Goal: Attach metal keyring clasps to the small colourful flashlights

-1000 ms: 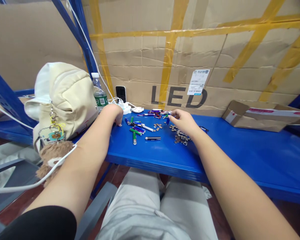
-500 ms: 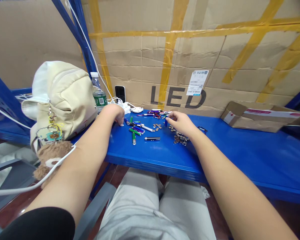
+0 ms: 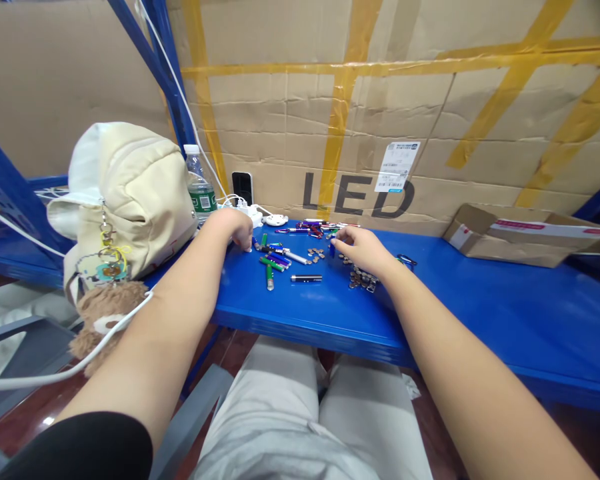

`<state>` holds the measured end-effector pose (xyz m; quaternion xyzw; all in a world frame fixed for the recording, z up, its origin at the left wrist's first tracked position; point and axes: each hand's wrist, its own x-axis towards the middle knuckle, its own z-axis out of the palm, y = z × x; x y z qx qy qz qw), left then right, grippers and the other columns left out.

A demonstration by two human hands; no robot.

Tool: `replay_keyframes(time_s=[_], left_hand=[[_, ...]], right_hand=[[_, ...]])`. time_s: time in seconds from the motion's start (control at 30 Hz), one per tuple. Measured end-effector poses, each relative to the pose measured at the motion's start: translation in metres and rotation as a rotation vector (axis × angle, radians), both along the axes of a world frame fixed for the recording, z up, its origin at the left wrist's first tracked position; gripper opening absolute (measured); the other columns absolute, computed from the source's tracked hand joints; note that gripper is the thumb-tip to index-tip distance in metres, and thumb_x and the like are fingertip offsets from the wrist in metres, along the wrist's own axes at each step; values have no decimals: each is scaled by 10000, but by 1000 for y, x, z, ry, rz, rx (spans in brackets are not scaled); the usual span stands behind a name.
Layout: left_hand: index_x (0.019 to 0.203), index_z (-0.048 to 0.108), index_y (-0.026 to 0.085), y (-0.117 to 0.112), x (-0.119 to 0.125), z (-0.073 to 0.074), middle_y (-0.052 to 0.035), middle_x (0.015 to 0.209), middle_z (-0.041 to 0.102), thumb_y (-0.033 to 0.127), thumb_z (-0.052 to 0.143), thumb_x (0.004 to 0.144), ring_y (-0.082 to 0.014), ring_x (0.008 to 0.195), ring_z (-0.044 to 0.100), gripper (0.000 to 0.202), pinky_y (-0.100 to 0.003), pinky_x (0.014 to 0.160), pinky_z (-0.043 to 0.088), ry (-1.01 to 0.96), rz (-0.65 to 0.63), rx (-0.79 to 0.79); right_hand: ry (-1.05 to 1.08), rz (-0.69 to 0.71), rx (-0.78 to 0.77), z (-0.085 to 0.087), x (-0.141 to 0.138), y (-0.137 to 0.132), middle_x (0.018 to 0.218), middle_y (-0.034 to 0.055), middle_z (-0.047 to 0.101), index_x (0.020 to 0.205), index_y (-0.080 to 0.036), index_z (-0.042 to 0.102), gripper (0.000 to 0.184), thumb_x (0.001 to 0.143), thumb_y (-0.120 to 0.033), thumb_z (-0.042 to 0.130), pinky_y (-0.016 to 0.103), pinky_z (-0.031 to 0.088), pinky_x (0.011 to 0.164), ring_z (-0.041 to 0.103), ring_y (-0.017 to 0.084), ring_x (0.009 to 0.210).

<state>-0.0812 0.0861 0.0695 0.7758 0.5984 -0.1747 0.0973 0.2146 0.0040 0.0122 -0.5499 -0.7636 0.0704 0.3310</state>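
My right hand [image 3: 359,245] pinches a small blue piece [image 3: 333,248] above the table, beside a pile of small round silvery pieces [image 3: 363,278] like button cells. A smaller group of round pieces [image 3: 315,255] lies to its left. My left hand [image 3: 241,232] rests on the table with curled fingers, at the left end of a heap of green, blue, purple and white pen-like tubes [image 3: 280,255]. What those fingers hold, if anything, is hidden. Nearer me lies a black tube [image 3: 306,278]. Behind are thin red, blue and purple pens and clips [image 3: 313,229].
On the blue table [image 3: 460,320], a cream bag [image 3: 135,193] with a plush charm, a water bottle [image 3: 200,187], a phone [image 3: 243,187] and a power strip [image 3: 253,215] stand left. An open cardboard box [image 3: 523,233] sits right, before a large carton [image 3: 280,127]. A white cable [image 3: 95,357] crosses my left arm.
Both hands stay almost in place. The whole view has shifted slightly to the right; the small blue piece remains in my right fingers.
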Motion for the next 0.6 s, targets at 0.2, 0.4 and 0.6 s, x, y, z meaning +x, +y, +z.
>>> replay_keyframes(time_s=[0.2,0.4,0.6], left_hand=[[904,728,201,-25,29,8,-4,878,713,467,661,678,-144,824,605,356,-235,780,427,-603,-355,77],[906,713,147,-46,88,-9,-40,878,707,410,656,721,-151,819,608,326,-271,775,454,-901,-426,145],[898,722,163,-49,106,-23,-30,899,719,288,615,726,-157,836,630,238,-259,752,459,-843,-453,184]], right_hand=[[-9,97,27,1,-6,-1,840,46,672,837,-168,632,125,823,-276,571,275,434,698,582,157,753],[-22,194,48,-2,-8,-2,856,38,682,851,-172,639,118,806,-251,563,264,441,701,600,156,769],[-133,197,83,-2,-4,-2,898,62,696,876,-161,648,131,778,-184,565,272,440,723,613,178,813]])
